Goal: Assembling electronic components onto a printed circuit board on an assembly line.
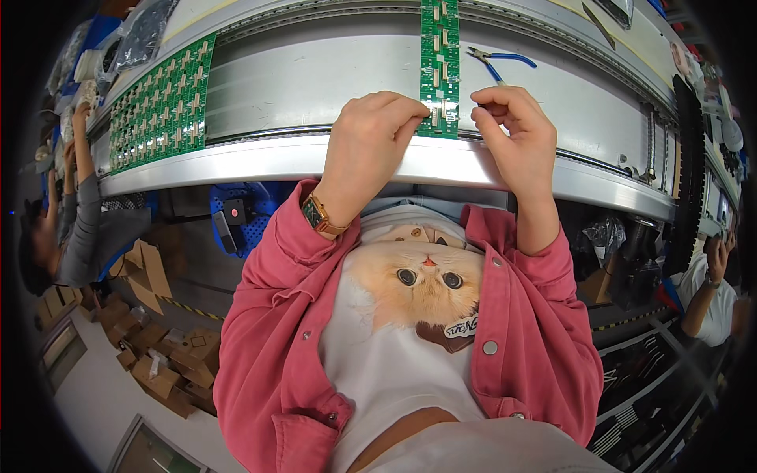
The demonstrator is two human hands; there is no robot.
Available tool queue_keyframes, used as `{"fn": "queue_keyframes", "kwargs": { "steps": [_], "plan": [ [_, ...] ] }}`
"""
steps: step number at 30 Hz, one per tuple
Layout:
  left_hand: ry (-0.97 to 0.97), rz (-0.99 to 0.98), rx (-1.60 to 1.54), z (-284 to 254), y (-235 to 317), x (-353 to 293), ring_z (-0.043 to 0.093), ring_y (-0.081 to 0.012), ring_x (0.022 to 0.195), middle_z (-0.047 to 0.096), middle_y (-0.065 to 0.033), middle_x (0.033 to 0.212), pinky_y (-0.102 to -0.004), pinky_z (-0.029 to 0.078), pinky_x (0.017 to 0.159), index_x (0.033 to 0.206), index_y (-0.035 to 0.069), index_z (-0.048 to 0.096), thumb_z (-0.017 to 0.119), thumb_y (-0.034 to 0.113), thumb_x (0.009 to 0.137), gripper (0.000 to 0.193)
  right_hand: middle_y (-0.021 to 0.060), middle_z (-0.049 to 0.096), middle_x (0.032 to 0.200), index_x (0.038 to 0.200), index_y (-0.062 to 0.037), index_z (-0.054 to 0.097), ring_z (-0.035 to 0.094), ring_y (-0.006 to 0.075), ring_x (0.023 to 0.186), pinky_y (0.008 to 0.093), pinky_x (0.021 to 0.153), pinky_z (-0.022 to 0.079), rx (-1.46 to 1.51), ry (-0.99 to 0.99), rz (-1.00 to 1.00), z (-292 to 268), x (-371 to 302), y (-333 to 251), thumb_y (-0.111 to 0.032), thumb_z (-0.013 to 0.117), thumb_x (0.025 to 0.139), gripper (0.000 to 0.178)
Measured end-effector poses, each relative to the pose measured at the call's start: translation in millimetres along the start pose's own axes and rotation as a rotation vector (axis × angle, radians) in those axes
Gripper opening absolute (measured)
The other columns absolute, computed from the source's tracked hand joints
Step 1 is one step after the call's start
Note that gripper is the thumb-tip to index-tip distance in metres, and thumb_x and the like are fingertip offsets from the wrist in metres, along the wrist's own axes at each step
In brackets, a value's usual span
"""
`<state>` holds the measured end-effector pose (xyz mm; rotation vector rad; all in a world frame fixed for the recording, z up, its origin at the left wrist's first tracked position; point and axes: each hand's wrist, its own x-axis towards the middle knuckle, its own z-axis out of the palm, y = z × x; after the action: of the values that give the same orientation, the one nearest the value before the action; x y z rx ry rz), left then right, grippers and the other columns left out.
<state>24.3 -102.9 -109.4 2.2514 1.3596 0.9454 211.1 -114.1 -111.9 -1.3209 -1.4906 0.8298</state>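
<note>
The green circuit-board strip [439,59] lies flat across the conveyor, between the two hands, with its near end at the front rail [260,163]. The left hand [366,132] is at the strip's left edge, thumb and index fingertips drawn close together beside a pale connector [434,117]; whether they grip it or only touch it cannot be determined. The right hand [522,140] is just off the right edge, thumb and index finger curled to a narrow gap; a small dark item may sit at the tips, but it is too small to confirm. Blue-handled cutters [509,57] lie beyond the right hand, and a wider green panel [162,106] lies well apart to the left. Handling, by judgement: the strip is light, thin and stiff, smooth at the rim, and liable to crack if flexed. Hold it by its bare long edges; keep pressure off the connectors.
</note>
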Motion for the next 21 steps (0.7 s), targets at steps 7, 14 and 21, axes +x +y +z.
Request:
{"fn": "queue_keyframes", "kwargs": {
  "steps": [7, 14, 21],
  "plan": [
    [-0.003, 0.006, 0.033, -1, 4, 1, 0.057, -0.0175, 0.071, 0.066, -0.0019, 0.086, -0.0253, 0.045, 0.066, 0.087, 0.008, 0.068, 0.066, 0.002, 0.075, 0.013, 0.0063, 0.060, 0.094, 0.094, 0.0034, 0.063, 0.056, 0.0131, 0.075, 0.0209, 0.070, 0.046, 0.016, -0.038, 0.071, 1, 1, 0, 0.008, 0.059, 0.076, 0.019],
    [0.009, 0.049, 0.058, 1, 5, 3, 0.057, -0.0180, 0.071, 0.064, -0.0013, 0.084, -0.0277, 0.043, 0.073, 0.086, 0.008, 0.066, 0.066, 0.003, 0.075, 0.013, 0.0066, 0.062, 0.092, 0.092, 0.0032, 0.064, 0.058, 0.0143, 0.077, 0.0211, 0.070, 0.047, 0.009, -0.019, 0.023, -1, 4, -2, 0.008, 0.059, 0.076, 0.018],
    [-0.110, 0.148, 0.167, -33, 21, 11, 0.057, -0.0207, 0.074, 0.063, -0.0030, 0.097, -0.0268, 0.044, 0.073, 0.099, 0.007, 0.063, 0.065, 0.006, 0.076, 0.023, 0.0058, 0.064, 0.090, 0.091, 0.0021, 0.064, 0.059, 0.0143, 0.077, 0.0213, 0.070, 0.047, -0.053, -0.064, -0.006, 2, 5, -6, 0.009, 0.058, 0.077, 0.017]
  ]
}}
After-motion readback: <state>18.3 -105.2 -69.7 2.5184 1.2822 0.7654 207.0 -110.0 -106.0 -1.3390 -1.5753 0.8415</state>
